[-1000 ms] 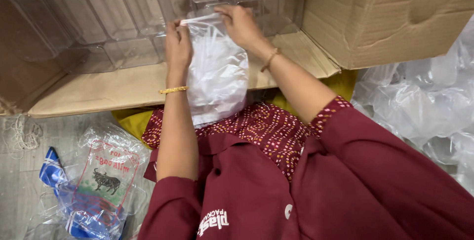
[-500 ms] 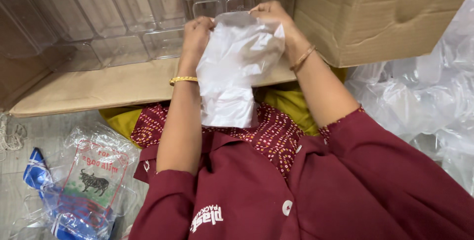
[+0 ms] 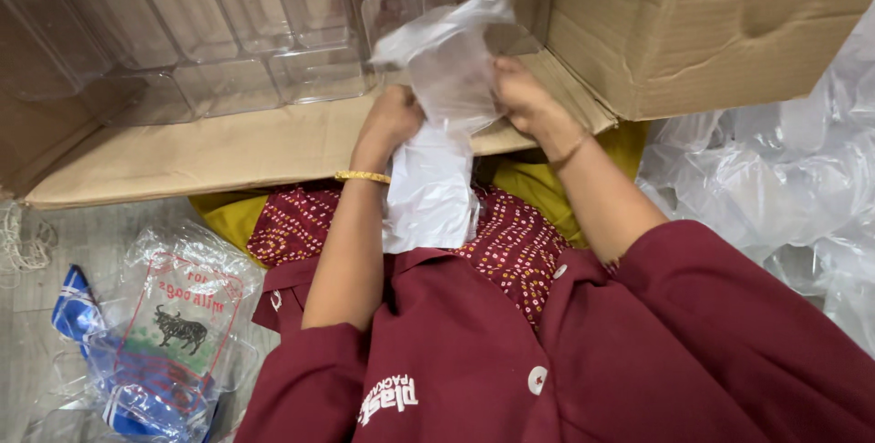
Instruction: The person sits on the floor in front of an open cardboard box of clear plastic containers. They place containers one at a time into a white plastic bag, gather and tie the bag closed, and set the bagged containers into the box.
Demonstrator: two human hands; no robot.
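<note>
A translucent white plastic bag (image 3: 437, 133) is gripped at its upper part by both of my hands, and its lower end hangs over my lap. My left hand (image 3: 394, 121), with a gold bangle at the wrist, clutches the bag's left side. On the bag's right side my right hand (image 3: 519, 97) pinches it, and the bag's top is bunched above my fingers. Both hands are in front of the flap of an open cardboard box (image 3: 711, 24). Inside the box stand several clear plastic containers (image 3: 228, 33).
A heap of clear plastic bags (image 3: 775, 179) lies at the right. At lower left a printed clear packet (image 3: 178, 315) with a bull picture rests on blue-and-clear wrapping. White string (image 3: 23, 242) lies at the far left.
The bag has gone from stretched flat and open between my hands to crumpled and gathered. My hands have drawn closer together and come toward me, away from the containers.
</note>
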